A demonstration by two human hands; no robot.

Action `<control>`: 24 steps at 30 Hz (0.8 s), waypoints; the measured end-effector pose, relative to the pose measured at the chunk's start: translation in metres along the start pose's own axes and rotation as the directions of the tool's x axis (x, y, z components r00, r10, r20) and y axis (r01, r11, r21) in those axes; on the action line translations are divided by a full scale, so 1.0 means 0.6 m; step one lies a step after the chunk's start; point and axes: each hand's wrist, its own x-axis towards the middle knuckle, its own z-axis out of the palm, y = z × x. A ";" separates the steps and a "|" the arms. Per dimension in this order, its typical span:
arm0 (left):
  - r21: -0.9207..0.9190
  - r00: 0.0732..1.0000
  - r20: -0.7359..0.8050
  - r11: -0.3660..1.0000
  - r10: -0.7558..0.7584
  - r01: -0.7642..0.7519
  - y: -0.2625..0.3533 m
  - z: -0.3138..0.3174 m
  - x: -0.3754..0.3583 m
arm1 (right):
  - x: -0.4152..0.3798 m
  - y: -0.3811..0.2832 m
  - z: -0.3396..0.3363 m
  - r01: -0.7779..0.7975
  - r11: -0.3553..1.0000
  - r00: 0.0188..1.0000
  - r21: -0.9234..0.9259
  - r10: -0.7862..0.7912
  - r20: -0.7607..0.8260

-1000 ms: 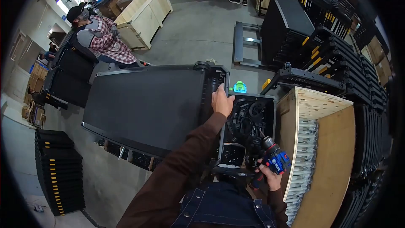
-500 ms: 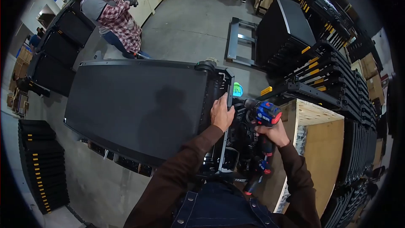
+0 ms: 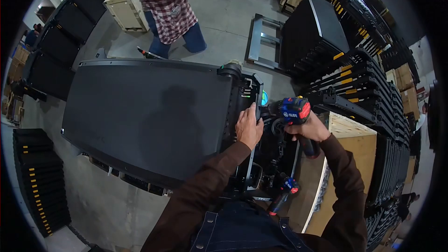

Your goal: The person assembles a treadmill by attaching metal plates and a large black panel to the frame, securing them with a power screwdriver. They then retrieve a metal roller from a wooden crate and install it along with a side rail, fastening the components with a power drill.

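My right hand point(image 3: 311, 128) is wrapped round the grip of a blue, black and red cordless drill point(image 3: 291, 111). The drill points left, its nose close to a dark metal end rail point(image 3: 257, 98); whether the bit touches it is hidden. Fingers stretched out, my left hand point(image 3: 249, 127) lies on that rail beside the drill's nose. To its left spreads a large black flat panel with a belt-like surface point(image 3: 140, 112), bordered by a dark frame. A second cordless drill point(image 3: 285, 189) rests lower down, to the right of the frame's end.
A wooden crate point(image 3: 357, 168) stands at my right, with stacked black frames point(image 3: 368, 84) beyond it. Black panels point(image 3: 315, 28) are piled behind a metal base point(image 3: 266, 37). Across the machine is a person in a checked shirt point(image 3: 170, 0). More stacked black parts point(image 3: 39, 177) are at left.
The drill in my right hand has moved slightly up, its nose now nearer the rail. My left hand stays on the rail. The person opposite has moved right and closer.
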 end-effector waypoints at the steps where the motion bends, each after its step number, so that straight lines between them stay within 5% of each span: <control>1: -0.003 1.000 0.004 1.000 -0.002 0.002 -0.002 0.000 0.000 | 0.009 -0.017 -0.002 0.012 0.998 1.000 -0.060 -0.011 0.004; 3: -0.003 1.000 -0.002 1.000 -0.025 0.025 -0.002 0.001 -0.001 | 0.034 -0.072 -0.014 -0.057 0.893 0.995 -0.446 0.089 0.050; 4: -0.010 1.000 0.007 1.000 -0.030 0.030 -0.003 0.001 -0.004 | 0.063 -0.064 -0.027 0.029 0.800 0.996 -0.600 0.024 0.080; 6: -0.047 0.999 -0.026 0.999 -0.020 0.019 -0.005 0.000 -0.001 | 0.069 -0.125 -0.009 -0.099 0.766 0.978 -0.635 0.192 0.079; 13: -0.050 0.998 -0.007 0.997 -0.057 0.056 -0.006 0.008 -0.005 | 0.115 -0.097 -0.033 -0.034 0.797 0.987 -0.604 0.124 0.107; 15: -0.053 0.999 -0.010 0.997 -0.051 0.050 -0.002 0.005 -0.002 | 0.109 -0.124 -0.008 -0.016 0.494 0.981 -0.869 0.174 0.081; 16: -0.036 0.999 0.000 0.998 -0.049 0.049 0.000 -0.001 -0.004 | 0.086 -0.152 0.010 -0.089 0.716 0.980 -0.692 0.188 0.069; 18: -0.031 0.998 -0.002 0.998 -0.060 0.060 0.005 -0.008 0.002 | 0.105 -0.136 -0.010 -0.106 0.808 0.960 -0.580 0.236 0.153; 20: -0.024 0.997 0.012 0.997 -0.076 0.076 0.011 -0.011 -0.010 | 0.098 -0.142 -0.012 -0.116 0.799 0.943 -0.590 0.275 0.186; 24: -0.034 0.992 -0.033 0.992 -0.121 0.120 0.017 0.002 -0.008 | 0.029 -0.130 -0.016 0.018 0.860 0.989 -0.510 0.059 0.135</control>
